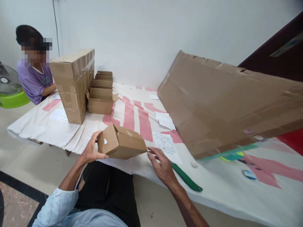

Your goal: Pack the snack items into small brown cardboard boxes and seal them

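Observation:
A small closed cardboard box (129, 146) is tilted at the table's near edge. My left hand (91, 149) grips its left end, thumb below and fingers on top. A little white sticker or mark (105, 141) shows on that end. Beside the box's right corner is my right hand (162, 165), fingers stretched out and holding nothing; whether the fingertips touch the cardboard I cannot tell. Close to this hand lie a long green curved handle-like tool (187, 178), partly hidden by the hand, and a sheet with small printed shapes (164, 143).
Stacked closed boxes (73, 82) stand at left, with a row of open boxes (100, 105) behind. A large cardboard sheet (227, 104) leans at right. A person in purple (35, 78) sits across the left end. A tape-like roll (249, 175) lies on the cloth-covered table (220, 192).

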Tool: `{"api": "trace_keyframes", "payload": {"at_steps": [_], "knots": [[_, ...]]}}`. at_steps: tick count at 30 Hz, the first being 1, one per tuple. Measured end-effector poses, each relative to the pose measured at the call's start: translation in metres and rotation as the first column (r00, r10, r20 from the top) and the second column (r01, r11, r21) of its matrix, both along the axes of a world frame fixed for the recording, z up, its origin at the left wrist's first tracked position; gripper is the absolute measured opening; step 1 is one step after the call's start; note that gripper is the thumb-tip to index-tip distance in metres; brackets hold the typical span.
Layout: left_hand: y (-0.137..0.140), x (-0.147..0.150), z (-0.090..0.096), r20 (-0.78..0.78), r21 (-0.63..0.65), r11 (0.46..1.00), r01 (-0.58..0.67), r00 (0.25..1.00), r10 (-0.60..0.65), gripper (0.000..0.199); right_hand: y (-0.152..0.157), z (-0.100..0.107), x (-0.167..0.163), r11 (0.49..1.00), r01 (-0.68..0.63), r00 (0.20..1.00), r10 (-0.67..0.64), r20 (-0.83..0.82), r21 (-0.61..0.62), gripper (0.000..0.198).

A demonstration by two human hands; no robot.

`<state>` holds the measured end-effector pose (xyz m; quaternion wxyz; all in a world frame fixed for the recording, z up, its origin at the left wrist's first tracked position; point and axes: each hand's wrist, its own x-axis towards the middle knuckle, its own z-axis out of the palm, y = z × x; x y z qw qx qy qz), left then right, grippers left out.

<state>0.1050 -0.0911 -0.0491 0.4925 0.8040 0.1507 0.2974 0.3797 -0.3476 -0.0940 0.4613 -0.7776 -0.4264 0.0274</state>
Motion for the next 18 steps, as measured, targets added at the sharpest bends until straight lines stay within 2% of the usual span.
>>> {"api": "trace_keyframes", "payload": {"at_steps": [3, 5, 8, 10, 11, 13, 14, 16, 18], "knots": [[-0.005, 0.005, 0.003, 0.015, 0.037, 0.999, -0.014, 1.000, 0.013, 0.113, -0.030, -0.008, 0.025, 0.990, 0.137, 0.982, -0.129, 0.141, -0.046, 0.047], [-0.009, 0.008, 0.005, 0.026, 0.063, 0.998, -0.023, 0.999, 0.022, 0.113, -0.039, 0.006, 0.029, 0.983, 0.185, 0.967, -0.179, 0.184, -0.016, 0.045], [-0.016, 0.016, 0.010, 0.041, 0.127, 0.991, -0.036, 0.999, 0.032, 0.114, -0.025, 0.060, 0.006, 0.989, 0.102, 0.942, -0.131, 0.310, 0.107, 0.030], [-0.021, 0.023, 0.016, 0.043, 0.180, 0.983, -0.034, 0.999, 0.027, 0.115, 0.000, 0.107, -0.021, 0.985, -0.054, 0.901, -0.021, 0.433, 0.162, 0.018], [-0.024, 0.026, 0.019, 0.043, 0.206, 0.978, -0.032, 0.999, 0.024, 0.116, 0.015, 0.129, -0.035, 0.976, -0.156, 0.869, 0.063, 0.491, 0.150, 0.015], [-0.028, 0.032, 0.024, 0.040, 0.247, 0.968, -0.032, 0.999, 0.022, 0.119, 0.045, 0.164, -0.057, 0.944, -0.325, 0.774, 0.231, 0.590, 0.056, 0.017], [-0.030, 0.034, 0.026, 0.040, 0.261, 0.965, -0.035, 0.999, 0.025, 0.120, 0.058, 0.175, -0.064, 0.924, -0.382, 0.721, 0.309, 0.620, -0.016, 0.019], [-0.032, 0.037, 0.027, 0.039, 0.278, 0.960, -0.040, 0.999, 0.030, 0.122, 0.080, 0.185, -0.068, 0.883, -0.433, 0.624, 0.438, 0.648, -0.179, 0.021], [-0.033, 0.038, 0.026, 0.040, 0.288, 0.957, -0.043, 0.999, 0.033, 0.123, 0.093, 0.182, -0.063, 0.851, -0.427, 0.562, 0.515, 0.648, -0.306, 0.019]]}}
